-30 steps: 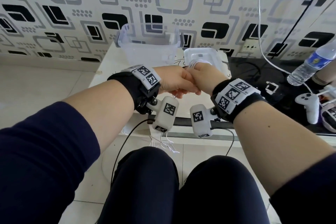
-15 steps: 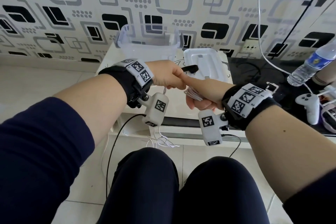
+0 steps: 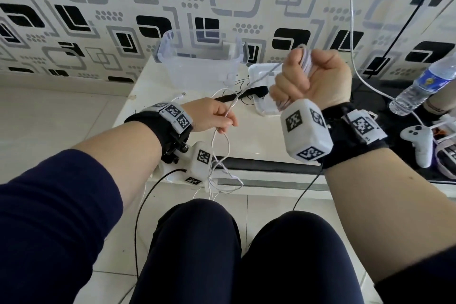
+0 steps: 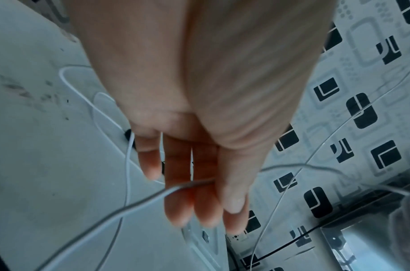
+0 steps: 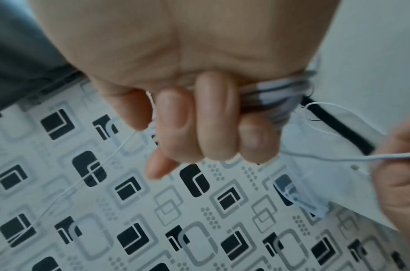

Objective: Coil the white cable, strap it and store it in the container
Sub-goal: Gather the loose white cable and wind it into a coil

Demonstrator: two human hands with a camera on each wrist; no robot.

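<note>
Above the surface's near edge, toward its left, the left hand hovers low, its fingers loosely curled, thumb pinching a loose run of the white cable against them. From this pinch, slack loops hang down over the near edge toward the person's knees. One cable end with its plug lies on the surface near the left edge. At the far edge, against the patterned wall, stands the clear container; nothing can be made out inside it. Just in front of it and to the right, the black strap lies flat on the surface, untouched, beside a white lid. Further right, the right hand is raised well above the surface in a closed fist, fingers wrapped tight around a bundle of finished coils. A single strand runs from this bundle down to the left hand.

Judging by this, coiling is well under way but not finished: several turns are gathered, yet a fair length is still loose. Strapping and storing are both still to do.
</note>
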